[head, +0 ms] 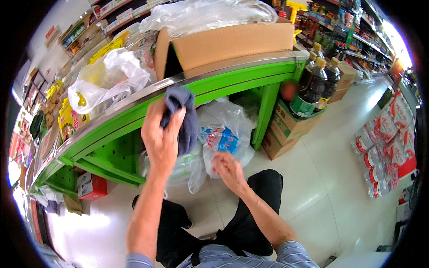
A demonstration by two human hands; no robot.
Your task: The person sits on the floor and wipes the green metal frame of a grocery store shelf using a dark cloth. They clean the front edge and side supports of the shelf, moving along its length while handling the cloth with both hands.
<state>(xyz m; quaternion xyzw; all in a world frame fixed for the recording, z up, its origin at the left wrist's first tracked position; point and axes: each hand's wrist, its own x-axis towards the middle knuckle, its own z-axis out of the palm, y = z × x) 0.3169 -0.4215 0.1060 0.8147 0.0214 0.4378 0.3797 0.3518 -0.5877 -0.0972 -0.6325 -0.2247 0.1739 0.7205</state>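
A bunched dark blue-grey cloth (186, 124) hangs from my left hand (160, 134), raised in front of the green metal frame (231, 78) of a display stand. My thumb presses over the cloth, and part of the hand's edge is blurred. My right hand (229, 169) is lower, with its fingers curled in front of a clear plastic bag (221, 112) that has red and blue printing. Whether those fingers pinch the bag or only overlap it is unclear. A second filled plastic bag (187, 167) rests below the cloth, under the stand.
An open cardboard box (231, 38) and a white plastic bag (110, 77) sit on the stand's metal-edged top. Large dark bottles (313, 87) stand on stacked cartons (285, 130) to the right. Packs of water bottles (378, 160) rest farther right on the tiled floor (315, 181).
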